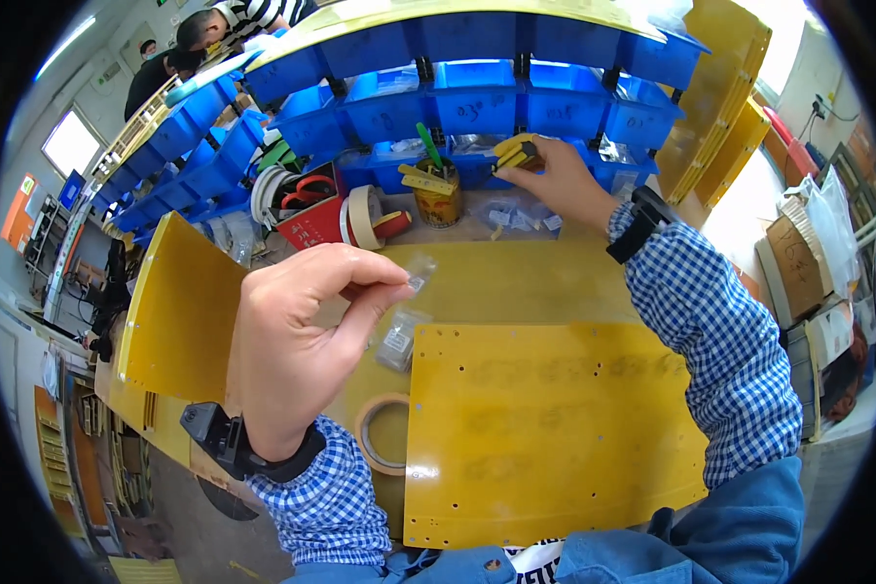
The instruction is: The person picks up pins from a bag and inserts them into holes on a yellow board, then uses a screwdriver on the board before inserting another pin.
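My left hand is raised over the left part of the bench, thumb and forefinger pinching a small clear plastic bag. What the bag contains is too small to make out. My right hand reaches to the back, in front of the blue bins, and grips a yellow-and-black hand tool whose kind I cannot tell. Below lies a flat yellow board with small holes along its edges. Another small plastic bag rests by the board's upper left corner, and a roll of tape lies against its left side.
Rows of blue bins line the back. Before them stand a yellow can holding tools, tape rolls, red-handled scissors and small bags. An upright yellow panel stands at left. Other people are at the far left.
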Demonstrator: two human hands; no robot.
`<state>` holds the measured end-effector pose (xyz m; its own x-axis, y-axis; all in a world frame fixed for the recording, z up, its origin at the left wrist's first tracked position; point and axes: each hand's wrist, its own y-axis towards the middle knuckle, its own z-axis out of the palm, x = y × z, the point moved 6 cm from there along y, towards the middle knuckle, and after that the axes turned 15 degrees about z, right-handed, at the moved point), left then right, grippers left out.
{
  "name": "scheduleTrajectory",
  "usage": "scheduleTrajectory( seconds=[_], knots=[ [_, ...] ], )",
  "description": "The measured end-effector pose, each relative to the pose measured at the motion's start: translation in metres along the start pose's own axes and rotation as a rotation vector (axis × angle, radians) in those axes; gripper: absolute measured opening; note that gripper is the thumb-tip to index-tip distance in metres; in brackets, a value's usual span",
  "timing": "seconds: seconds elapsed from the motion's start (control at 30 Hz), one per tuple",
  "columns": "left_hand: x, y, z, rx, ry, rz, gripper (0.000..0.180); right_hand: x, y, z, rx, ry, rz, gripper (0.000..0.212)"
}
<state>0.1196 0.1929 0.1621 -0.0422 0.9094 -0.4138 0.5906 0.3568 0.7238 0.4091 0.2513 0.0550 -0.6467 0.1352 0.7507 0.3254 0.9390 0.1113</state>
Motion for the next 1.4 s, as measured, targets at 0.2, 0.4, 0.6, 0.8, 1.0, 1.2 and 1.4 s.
scheduleTrajectory(
  seconds=[0.2, 0.4, 0.6, 0.8, 1.0, 1.2, 1.4],
  knots=[
    [0.001, -0.004, -0.003, -0.045, -0.141, -0.055, 0.011, 0.016, -0.042, -0.028, 0.074, 0.199, -0.083, 0.038],
    [-0.005, -0.006, -0.006, -0.088, -0.316, -0.081, 0.013, 0.001, -0.112, -0.088, 0.008, -0.131, -0.073, 0.03],
    [-0.014, -0.006, -0.003, -0.075, -0.403, -0.065, 0.013, -0.079, -0.185, -0.159, -0.176, -0.524, -0.013, 0.025],
    [-0.031, -0.004, 0.002, -0.044, -0.405, 0.036, 0.013, -0.138, -0.262, -0.174, -0.308, -0.641, 0.063, 0.032],
    [-0.035, -0.01, -0.004, -0.028, -0.36, 0.032, 0.013, -0.163, -0.294, -0.162, -0.211, -0.812, -0.003, 0.031],
    [-0.029, -0.023, -0.015, 0.0, -0.305, 0.03, 0.012, -0.102, -0.282, -0.178, -0.34, -0.606, -0.029, 0.03],
    [-0.047, -0.048, 0.019, 0.16, -0.302, -0.024, 0.012, 0.03, -0.265, -0.128, -0.323, -0.233, -0.227, 0.029]
  ],
)
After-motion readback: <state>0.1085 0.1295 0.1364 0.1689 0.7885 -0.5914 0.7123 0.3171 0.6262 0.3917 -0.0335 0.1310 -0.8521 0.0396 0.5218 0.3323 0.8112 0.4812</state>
